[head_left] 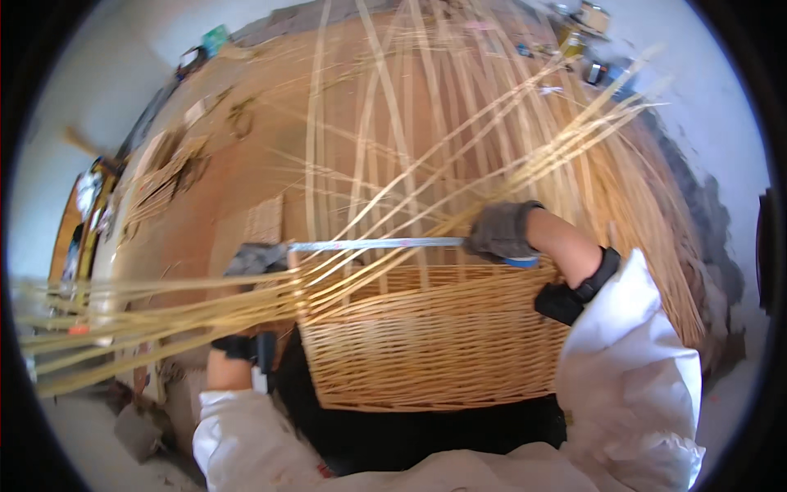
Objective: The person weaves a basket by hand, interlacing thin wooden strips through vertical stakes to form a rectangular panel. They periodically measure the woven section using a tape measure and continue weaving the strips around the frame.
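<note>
A rectangular woven wicker basket [426,361] lies across my lap, its upper rim away from me. Long unwoven willow rods [180,305] stick out from its left corner to the left, and more run up to the right. Above the far rim a pale, straight tape measure [373,244] stretches level between my hands. My left hand [256,259], in a grey glove, is closed at the tape's left end beside the basket corner. My right hand [502,232], also gloved, closes round the other end; something blue shows under its fingers, mostly hidden.
Long pale rods fan out over the brown floor [238,180] ahead, with a thick bundle [648,230] along the right wall. Flat cardboard-like pieces [168,168] lie at the left. Jars and small items [578,37] stand at the far right.
</note>
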`<state>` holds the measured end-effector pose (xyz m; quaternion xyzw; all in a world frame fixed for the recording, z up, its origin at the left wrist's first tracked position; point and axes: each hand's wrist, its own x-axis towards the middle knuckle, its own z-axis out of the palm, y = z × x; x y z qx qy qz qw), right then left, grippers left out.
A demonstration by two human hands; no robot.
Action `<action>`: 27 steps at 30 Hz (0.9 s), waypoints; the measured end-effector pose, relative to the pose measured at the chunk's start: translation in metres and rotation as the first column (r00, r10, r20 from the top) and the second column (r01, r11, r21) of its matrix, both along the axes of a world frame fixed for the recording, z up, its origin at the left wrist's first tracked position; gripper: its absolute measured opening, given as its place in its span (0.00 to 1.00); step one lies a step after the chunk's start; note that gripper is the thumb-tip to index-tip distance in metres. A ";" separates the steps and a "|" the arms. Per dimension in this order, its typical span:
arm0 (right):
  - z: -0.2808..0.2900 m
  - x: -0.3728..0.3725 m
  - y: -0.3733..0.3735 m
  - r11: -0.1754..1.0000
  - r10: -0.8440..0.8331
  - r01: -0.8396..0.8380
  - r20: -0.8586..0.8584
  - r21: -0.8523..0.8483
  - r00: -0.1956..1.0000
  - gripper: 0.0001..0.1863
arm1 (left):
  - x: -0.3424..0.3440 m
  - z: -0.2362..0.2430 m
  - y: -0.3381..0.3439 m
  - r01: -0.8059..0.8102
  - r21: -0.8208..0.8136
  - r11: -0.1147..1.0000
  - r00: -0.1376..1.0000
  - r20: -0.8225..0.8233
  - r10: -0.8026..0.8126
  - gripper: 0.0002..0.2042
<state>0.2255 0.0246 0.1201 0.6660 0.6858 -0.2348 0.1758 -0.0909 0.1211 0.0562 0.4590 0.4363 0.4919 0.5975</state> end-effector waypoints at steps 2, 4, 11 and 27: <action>0.016 0.023 0.009 0.985 -0.030 0.068 -0.235 0.157 0.972 0.15 | -0.040 -0.011 0.033 0.272 -0.208 0.940 0.925 -0.212 -0.314 0.07; 0.027 0.079 0.013 0.841 0.149 -0.019 -0.197 0.541 0.969 0.16 | -0.043 -0.026 0.031 0.155 -0.100 0.983 0.971 -0.165 -0.170 0.07; 0.047 0.220 -0.090 0.943 -0.302 0.332 -0.350 0.028 0.887 0.14 | -0.071 -0.048 0.040 0.192 0.098 0.976 0.974 -0.142 -0.177 0.10; -0.035 0.254 -0.137 0.844 -0.411 0.428 -0.122 0.324 0.903 0.19 | -0.057 -0.052 0.041 -0.017 0.066 0.998 0.934 -0.355 0.039 0.11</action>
